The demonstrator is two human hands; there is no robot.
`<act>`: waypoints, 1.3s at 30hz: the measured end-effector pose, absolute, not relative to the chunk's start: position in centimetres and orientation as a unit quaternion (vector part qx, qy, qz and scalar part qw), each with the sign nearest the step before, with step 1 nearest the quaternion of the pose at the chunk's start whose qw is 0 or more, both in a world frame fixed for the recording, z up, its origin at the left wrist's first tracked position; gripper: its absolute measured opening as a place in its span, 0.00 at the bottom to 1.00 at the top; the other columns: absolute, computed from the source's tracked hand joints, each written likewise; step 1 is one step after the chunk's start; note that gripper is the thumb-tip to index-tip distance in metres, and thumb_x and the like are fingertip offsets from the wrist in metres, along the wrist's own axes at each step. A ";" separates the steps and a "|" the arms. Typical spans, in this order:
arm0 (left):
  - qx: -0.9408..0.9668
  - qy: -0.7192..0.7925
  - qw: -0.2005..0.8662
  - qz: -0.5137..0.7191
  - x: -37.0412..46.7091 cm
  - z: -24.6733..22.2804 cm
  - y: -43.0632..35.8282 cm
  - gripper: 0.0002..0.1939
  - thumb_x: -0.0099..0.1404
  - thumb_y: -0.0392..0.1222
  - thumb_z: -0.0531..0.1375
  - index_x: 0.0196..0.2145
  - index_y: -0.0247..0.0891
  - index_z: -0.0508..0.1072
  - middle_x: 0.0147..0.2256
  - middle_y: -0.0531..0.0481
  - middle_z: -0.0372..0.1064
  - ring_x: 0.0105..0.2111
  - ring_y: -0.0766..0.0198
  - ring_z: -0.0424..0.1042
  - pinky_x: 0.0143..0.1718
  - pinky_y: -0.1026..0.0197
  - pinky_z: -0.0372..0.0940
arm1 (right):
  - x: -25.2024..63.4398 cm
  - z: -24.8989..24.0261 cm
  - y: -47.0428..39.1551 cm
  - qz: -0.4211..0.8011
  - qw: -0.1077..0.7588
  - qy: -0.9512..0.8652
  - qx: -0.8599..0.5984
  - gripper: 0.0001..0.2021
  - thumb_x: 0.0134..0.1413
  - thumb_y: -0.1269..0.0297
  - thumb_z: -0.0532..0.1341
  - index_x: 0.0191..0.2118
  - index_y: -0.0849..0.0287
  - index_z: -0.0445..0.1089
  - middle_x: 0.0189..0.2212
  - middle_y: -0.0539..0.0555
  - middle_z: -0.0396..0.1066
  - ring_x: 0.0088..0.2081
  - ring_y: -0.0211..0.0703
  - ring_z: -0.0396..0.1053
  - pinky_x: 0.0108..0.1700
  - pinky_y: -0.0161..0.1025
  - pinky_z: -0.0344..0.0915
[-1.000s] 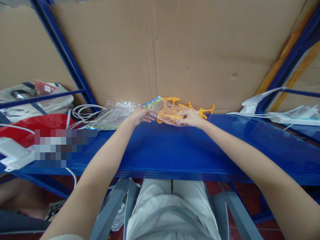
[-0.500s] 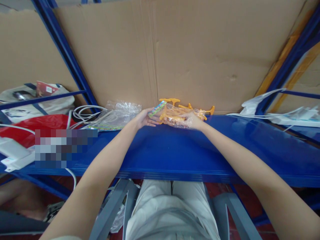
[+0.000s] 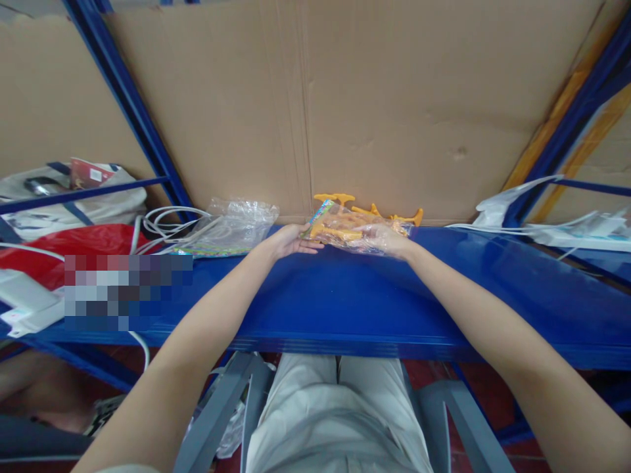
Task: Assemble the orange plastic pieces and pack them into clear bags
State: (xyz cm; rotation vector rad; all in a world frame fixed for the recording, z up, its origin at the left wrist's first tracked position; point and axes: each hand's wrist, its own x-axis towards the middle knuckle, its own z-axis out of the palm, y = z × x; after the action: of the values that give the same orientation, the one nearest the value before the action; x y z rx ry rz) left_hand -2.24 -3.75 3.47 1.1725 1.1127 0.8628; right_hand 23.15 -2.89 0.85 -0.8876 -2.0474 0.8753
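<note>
1. The left hand (image 3: 292, 242) touches the patterned end of a clear bag (image 3: 345, 235) with orange pieces inside; whether it pinches the plastic is unclear.
2. The right hand (image 3: 385, 238) grips the bag's other side (its fingers partly blurred by the shiny film).
3. Loose orange pieces (image 3: 334, 197) lie just behind, near the cardboard (image 3: 384, 98).
4. Flat clear packaging (image 3: 244, 223) rests leftward on the blue tabletop (image 3: 345, 302), beside white cables (image 3: 172, 211).

We see a glossy blue counter (image 3: 335, 302) with yellow plastic pieces (image 3: 411, 217) lying along its back edge. Left of them we find clear plastic bags (image 3: 241, 226), white cables (image 3: 170, 213) and a red bag (image 3: 93, 246); at the far right, a white power strip (image 3: 582, 235).
</note>
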 end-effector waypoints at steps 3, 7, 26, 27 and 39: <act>0.497 0.477 0.622 0.372 -2.5 3.5 -3.7 0.15 0.73 0.40 0.48 0.49 0.35 0.70 0.39 0.40 0.78 0.35 0.57 0.80 0.40 0.54 0.75 | 23.3 1.2 -3.4 0.366 0.357 -0.800 -0.313 0.21 0.45 0.61 0.68 0.48 0.56 0.77 0.53 0.58 0.74 0.55 0.54 0.71 0.60 0.54 0.63; 0.480 0.495 0.617 0.380 -2.6 3.7 -3.7 0.13 0.71 0.38 0.50 0.48 0.35 0.71 0.35 0.43 0.79 0.29 0.61 0.78 0.36 0.56 0.76 | 23.4 1.5 -4.0 0.342 0.360 -0.810 -0.314 0.20 0.42 0.59 0.70 0.45 0.54 0.79 0.52 0.56 0.75 0.56 0.56 0.70 0.63 0.56 0.59; 0.493 0.473 0.604 0.410 -1.4 3.3 -4.3 0.10 0.68 0.35 0.59 0.47 0.32 0.74 0.32 0.44 0.79 0.22 0.66 0.76 0.26 0.67 0.74 | 22.3 1.2 -4.6 0.335 0.334 -0.829 -0.300 0.21 0.49 0.64 0.68 0.52 0.53 0.75 0.55 0.55 0.72 0.55 0.51 0.70 0.60 0.51 0.65; 0.482 0.463 0.613 0.421 -1.4 3.2 -4.1 0.10 0.68 0.32 0.59 0.46 0.31 0.74 0.32 0.43 0.79 0.23 0.66 0.76 0.27 0.67 0.74 | 22.2 1.3 -4.7 0.337 0.336 -0.828 -0.297 0.21 0.50 0.63 0.68 0.52 0.51 0.75 0.55 0.54 0.72 0.55 0.51 0.70 0.60 0.51 0.64; 0.327 0.493 0.592 0.547 -5.1 3.4 -0.9 0.07 0.65 0.34 0.58 0.41 0.32 0.73 0.23 0.48 0.75 0.18 0.62 0.74 0.22 0.64 0.73 | 28.2 2.4 -0.9 0.226 0.599 -0.608 -0.470 0.07 0.51 0.61 0.65 0.33 0.60 0.74 0.32 0.55 0.77 0.31 0.41 0.74 0.37 0.41 0.73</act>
State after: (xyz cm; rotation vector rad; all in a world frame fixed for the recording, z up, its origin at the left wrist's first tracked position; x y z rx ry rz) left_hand -5.12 -0.86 3.41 0.7596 1.1477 1.2731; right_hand 28.20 -0.88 2.41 -1.0898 -1.4102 0.5237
